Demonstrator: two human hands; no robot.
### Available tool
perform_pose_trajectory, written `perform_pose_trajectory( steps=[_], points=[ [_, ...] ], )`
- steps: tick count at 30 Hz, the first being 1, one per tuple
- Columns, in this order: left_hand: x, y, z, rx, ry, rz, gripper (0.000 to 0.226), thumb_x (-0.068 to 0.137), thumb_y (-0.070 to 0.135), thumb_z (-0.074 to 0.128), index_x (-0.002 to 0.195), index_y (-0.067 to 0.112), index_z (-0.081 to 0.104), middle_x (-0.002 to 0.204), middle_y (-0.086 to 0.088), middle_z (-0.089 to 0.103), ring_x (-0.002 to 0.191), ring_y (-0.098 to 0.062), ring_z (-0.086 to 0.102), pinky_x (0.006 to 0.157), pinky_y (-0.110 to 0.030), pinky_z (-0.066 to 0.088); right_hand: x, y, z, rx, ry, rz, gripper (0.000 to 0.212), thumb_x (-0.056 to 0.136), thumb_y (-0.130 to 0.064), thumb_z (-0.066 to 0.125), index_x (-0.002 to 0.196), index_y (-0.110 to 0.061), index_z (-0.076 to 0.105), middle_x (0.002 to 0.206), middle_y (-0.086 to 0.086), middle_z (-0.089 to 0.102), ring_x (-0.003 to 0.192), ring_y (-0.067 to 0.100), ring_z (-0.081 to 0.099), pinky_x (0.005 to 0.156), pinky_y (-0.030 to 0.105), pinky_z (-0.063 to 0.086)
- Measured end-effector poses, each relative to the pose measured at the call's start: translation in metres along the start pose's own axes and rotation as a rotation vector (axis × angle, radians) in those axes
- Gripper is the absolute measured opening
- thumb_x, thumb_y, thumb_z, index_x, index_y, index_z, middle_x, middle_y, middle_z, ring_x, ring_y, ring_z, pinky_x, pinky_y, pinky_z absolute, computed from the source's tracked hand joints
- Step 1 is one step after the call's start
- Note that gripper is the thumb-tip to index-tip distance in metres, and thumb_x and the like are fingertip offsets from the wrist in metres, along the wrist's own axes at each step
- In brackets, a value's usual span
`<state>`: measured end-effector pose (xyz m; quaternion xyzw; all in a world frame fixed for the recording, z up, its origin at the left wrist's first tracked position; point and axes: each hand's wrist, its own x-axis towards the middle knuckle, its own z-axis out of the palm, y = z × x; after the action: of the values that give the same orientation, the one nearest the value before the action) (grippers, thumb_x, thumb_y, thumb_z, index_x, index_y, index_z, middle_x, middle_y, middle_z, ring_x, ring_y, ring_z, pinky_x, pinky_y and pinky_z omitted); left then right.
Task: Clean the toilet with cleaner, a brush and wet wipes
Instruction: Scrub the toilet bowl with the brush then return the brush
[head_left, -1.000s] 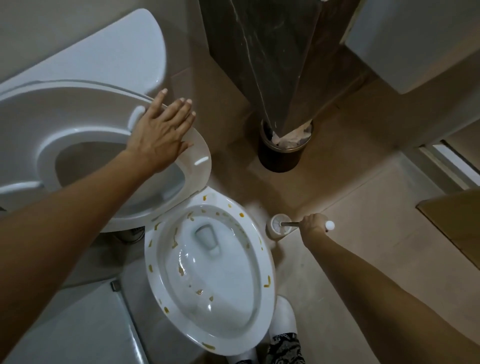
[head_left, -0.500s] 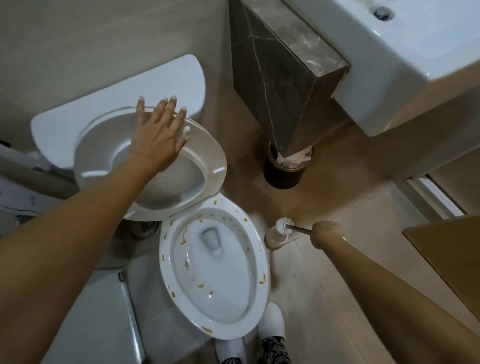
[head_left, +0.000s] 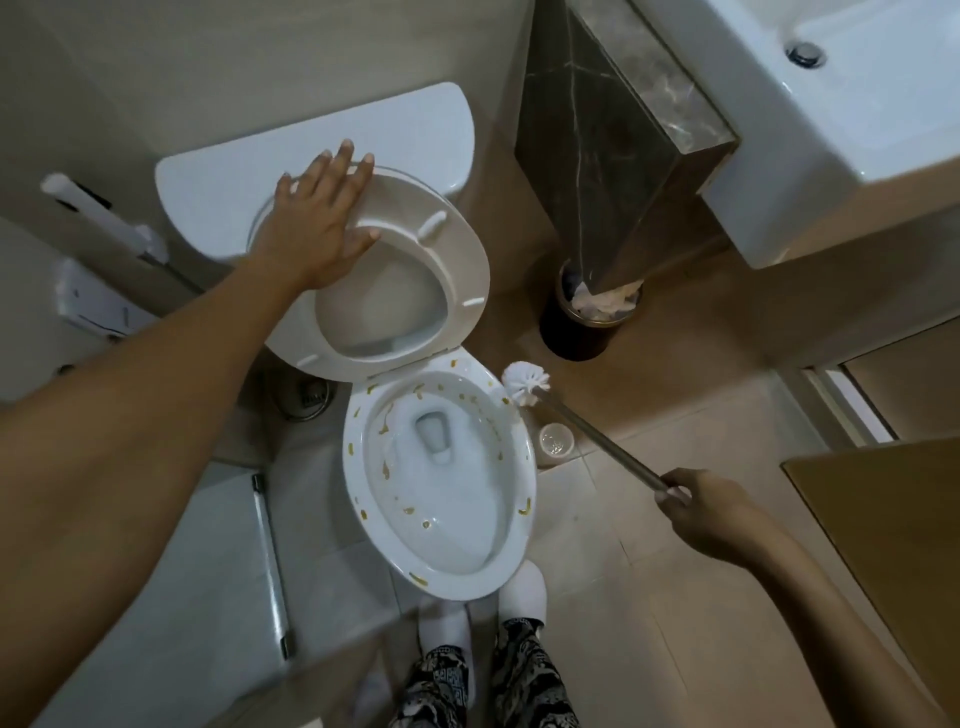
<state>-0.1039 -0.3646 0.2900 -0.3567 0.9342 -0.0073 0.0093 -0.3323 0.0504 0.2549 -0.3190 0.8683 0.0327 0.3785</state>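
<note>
I see the toilet bowl (head_left: 441, 488) open from above: the raised seat (head_left: 415, 291), pressed back toward the tank (head_left: 208, 192) by my flat left hand (head_left: 317, 228), blocks only its far side. The brush head (head_left: 525, 383) hangs just past the bowl's far right rim, its handle slanting down to my right hand (head_left: 711, 514), so that diagonal is taken. The brush holder (head_left: 556, 439) stands on the floor close beside the rim, the waste bin (head_left: 587, 327) farther back. Bare floor tiles (head_left: 649, 597) leave room right of the bowl.
</note>
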Motion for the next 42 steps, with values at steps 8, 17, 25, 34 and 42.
perform_pose_trajectory(
  steps=[8,17,25,34,42],
  points=[
    [0.000,-0.003,0.000,-0.031,-0.022,0.002,0.075,0.096,0.056,0.032,0.153,0.022,-0.004,0.160,-0.003,-0.007,0.147,-0.025,-0.003,0.116,-0.053,0.005,0.016,-0.070,0.044,0.008,-0.210,-0.139,0.026,0.095,-0.028,0.046,0.113,-0.020,0.063,0.102,0.006,0.068,0.085,0.022,0.063,0.063,0.026,0.047],
    [-0.007,-0.011,0.007,-0.161,0.047,-0.009,0.075,0.097,0.054,0.034,0.153,0.020,-0.003,0.161,0.000,-0.005,0.148,-0.020,0.000,0.116,-0.049,0.005,0.052,-0.125,0.117,0.106,-0.411,-0.081,0.032,0.098,-0.019,0.036,0.122,-0.007,0.053,0.097,0.011,0.058,0.061,0.019,0.058,0.051,0.027,0.054],
    [-0.015,-0.014,0.018,-0.208,0.133,-0.053,0.074,0.096,0.056,0.033,0.153,0.022,0.000,0.161,0.003,-0.003,0.147,-0.018,-0.003,0.116,-0.052,0.003,0.074,-0.143,0.165,0.002,-0.398,-0.199,0.029,0.101,-0.026,0.033,0.116,-0.008,0.051,0.094,0.008,0.059,0.069,0.019,0.052,0.049,0.030,0.048],
    [-0.013,-0.011,0.023,-0.167,0.148,-0.081,0.076,0.095,0.057,0.032,0.153,0.021,0.000,0.161,0.002,-0.004,0.147,-0.019,-0.004,0.118,-0.050,0.002,0.071,-0.126,0.197,-0.070,-0.276,-0.341,0.045,0.104,-0.027,0.028,0.149,-0.029,0.029,0.114,0.007,0.065,0.098,0.023,0.063,0.083,0.033,0.051],
    [-0.012,-0.011,0.023,-0.169,0.136,-0.086,0.077,0.094,0.059,0.032,0.153,0.021,-0.001,0.161,0.003,-0.005,0.147,-0.019,-0.004,0.117,-0.049,0.001,0.064,-0.118,0.204,-0.151,-0.331,-0.357,0.042,0.102,-0.028,0.028,0.141,-0.037,0.039,0.110,0.007,0.066,0.100,0.027,0.063,0.081,0.034,0.051]
  ],
)
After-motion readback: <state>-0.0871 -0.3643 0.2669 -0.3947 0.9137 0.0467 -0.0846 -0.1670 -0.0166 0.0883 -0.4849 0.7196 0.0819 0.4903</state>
